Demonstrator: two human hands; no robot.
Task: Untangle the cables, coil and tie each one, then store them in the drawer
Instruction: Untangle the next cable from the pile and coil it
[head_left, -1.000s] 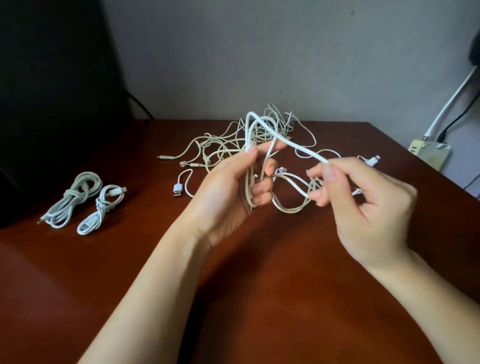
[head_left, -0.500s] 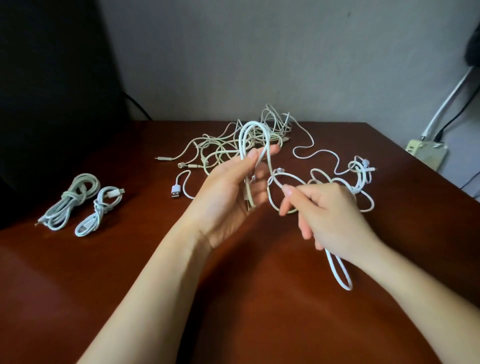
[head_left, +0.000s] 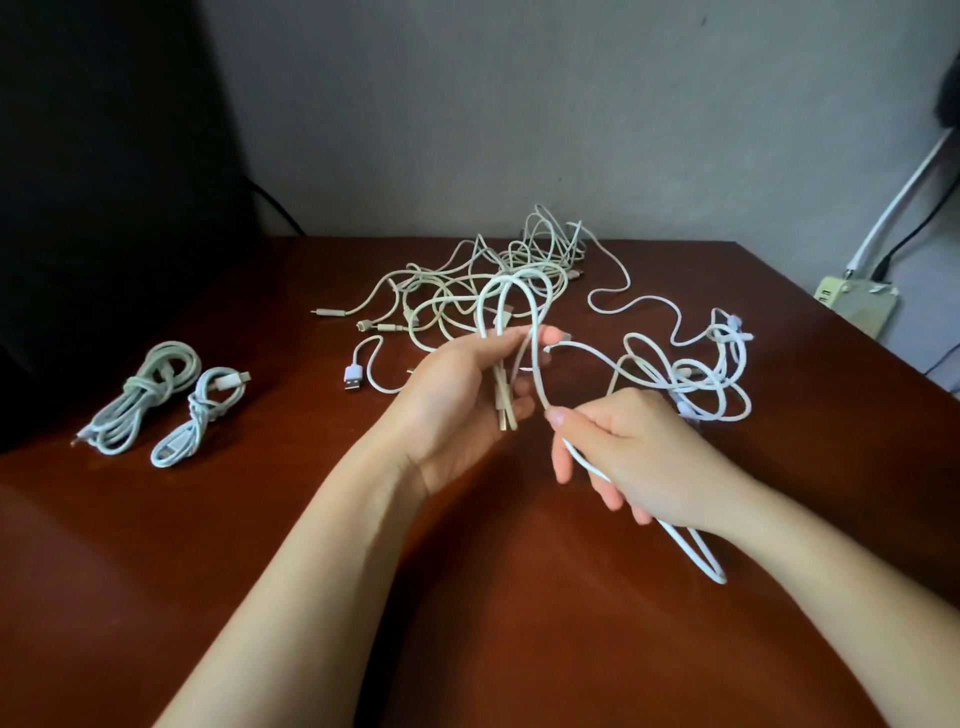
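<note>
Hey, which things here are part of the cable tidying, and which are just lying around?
For the job: white cable gripped by left hand and right hand; tangled cables; two tied coils.
Lying about: power strip; black cord by the wall.

Dim, soft indoor light, which I read as coming from above and ahead. It leaves a dull reddish sheen on the desk (head_left: 78, 561) near me. The black shape (head_left: 104, 208) at left loses all detail. The white cable (head_left: 511, 279) is not blown out. The wide lens bows the edges — everything looks slightly soft.
</note>
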